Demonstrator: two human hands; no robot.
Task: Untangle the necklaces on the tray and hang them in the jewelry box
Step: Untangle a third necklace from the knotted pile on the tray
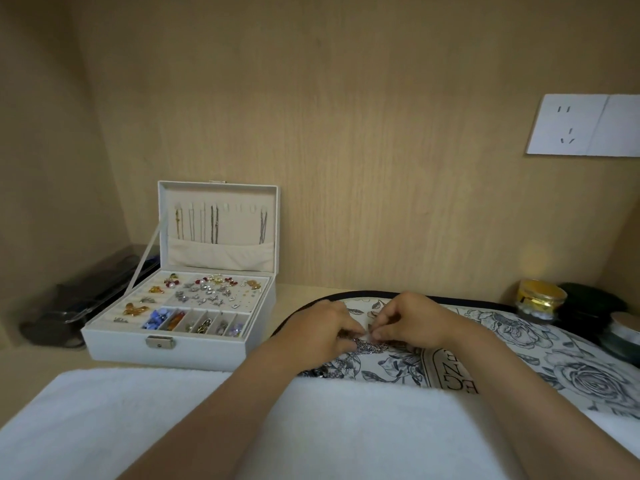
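Observation:
A tangle of silver necklace chains (369, 347) lies on the floral blue-and-white tray (519, 344). My left hand (322, 329) and my right hand (403, 317) meet over the tangle, fingers curled, each pinching a bit of chain. The white jewelry box (131, 344) stands open at the left. Several chains (204, 223) hang from hooks inside its lid, and some hooks at the right are bare. Its lower tray holds earrings, brooches and beads.
A white towel (173, 420) covers the near desk and the tray's front edge. A gold-lidded jar (538, 299) and dark round containers (620, 337) stand at the right. Black clutter (79, 306) lies left of the box. A wall socket (568, 124) sits on the wooden back panel.

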